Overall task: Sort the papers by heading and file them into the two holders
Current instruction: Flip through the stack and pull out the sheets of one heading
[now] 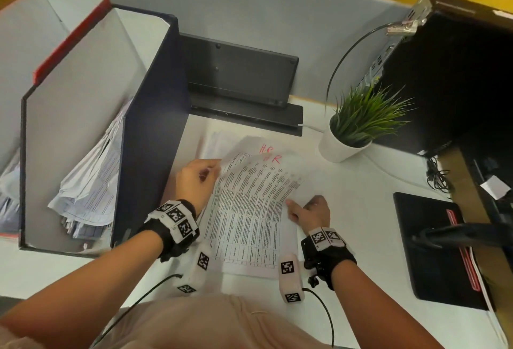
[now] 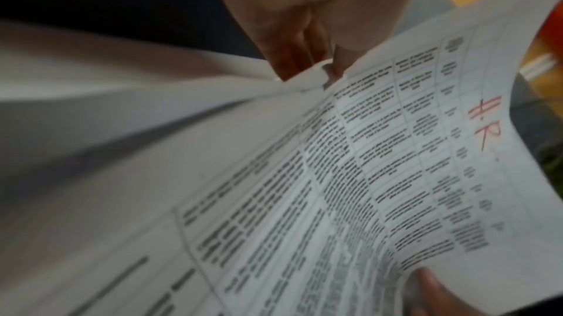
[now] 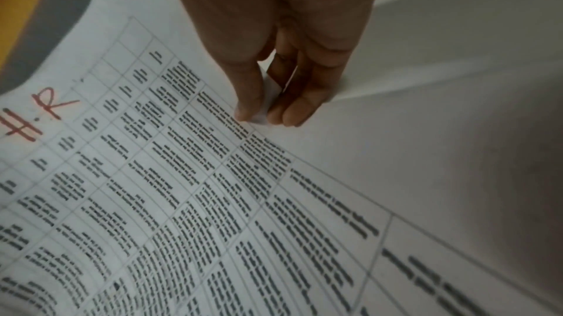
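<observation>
White sheet (image 1: 249,204) marked "H.R" in red, lifted off the pile (image 1: 219,140) on the desk (image 1: 361,210).
Left hand (image 1: 194,179) pinches its left edge, right hand (image 1: 311,210) apparently its right; dark holder (image 1: 150,137) stands left.

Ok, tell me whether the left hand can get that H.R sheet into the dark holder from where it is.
Probably yes. The left hand pinches the H.R sheet at its left edge, right beside the dark holder, whose top is open. The right hand pinching the other edge would have to let go.
</observation>
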{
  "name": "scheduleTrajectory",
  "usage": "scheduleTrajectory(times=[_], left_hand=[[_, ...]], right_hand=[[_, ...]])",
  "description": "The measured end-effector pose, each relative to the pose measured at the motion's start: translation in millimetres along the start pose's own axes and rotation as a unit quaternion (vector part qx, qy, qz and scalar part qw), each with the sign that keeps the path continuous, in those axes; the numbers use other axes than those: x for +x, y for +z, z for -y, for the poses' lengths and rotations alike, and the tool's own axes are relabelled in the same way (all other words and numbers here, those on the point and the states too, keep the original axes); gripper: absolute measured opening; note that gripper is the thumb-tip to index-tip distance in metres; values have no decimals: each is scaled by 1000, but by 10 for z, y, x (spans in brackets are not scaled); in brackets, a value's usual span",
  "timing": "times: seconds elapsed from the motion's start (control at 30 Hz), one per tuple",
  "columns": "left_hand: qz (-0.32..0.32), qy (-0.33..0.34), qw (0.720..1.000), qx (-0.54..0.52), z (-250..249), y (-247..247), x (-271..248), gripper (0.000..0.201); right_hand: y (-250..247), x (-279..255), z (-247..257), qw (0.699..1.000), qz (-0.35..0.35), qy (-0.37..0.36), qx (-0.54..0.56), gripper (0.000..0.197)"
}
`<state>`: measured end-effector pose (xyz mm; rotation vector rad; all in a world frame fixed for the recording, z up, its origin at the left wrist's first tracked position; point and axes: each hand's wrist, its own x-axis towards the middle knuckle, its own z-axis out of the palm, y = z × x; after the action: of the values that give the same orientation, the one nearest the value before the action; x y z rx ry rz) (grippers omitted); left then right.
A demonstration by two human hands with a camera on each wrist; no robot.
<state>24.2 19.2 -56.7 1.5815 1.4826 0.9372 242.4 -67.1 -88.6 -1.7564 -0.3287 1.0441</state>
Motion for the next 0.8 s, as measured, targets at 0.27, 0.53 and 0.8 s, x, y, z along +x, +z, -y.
scheduleTrajectory(times=[0.27,0.53,0.8], left_hand=[[56,-164,969,-178,-26,-28,28,30],[55,-269,961,-26,161,-83,306,13],[123,-220,954,161,167,-79,333,16]], right_hand=[[-25,26,-1,999,33,-1,-1,22],[-93,54,-124,997,33,-65,6,59],[-97,51,-80,997,41,-62,-23,39]])
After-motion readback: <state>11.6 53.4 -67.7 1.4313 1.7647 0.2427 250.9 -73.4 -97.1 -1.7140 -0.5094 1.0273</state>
